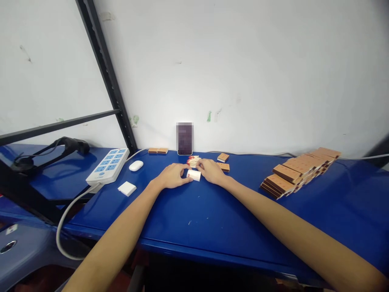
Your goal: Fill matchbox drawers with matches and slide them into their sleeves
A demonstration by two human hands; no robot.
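Observation:
My left hand (172,176) and my right hand (211,171) meet over the blue table (212,215). Between them is a small white matchbox tray (194,175), pinched by the fingers of both hands. Just behind the hands lies a loose pile of red-tipped matches (192,160). Two brown matchboxes (223,162) lie right of the pile, close to my right hand.
A long stack of brown matchboxes (296,170) runs along the right. A phone (184,138) leans on the wall. Two more boxes (158,151), a white mouse (136,165), a power strip (107,165) and a white square piece (127,188) lie left. A black frame post (106,77) rises at the left.

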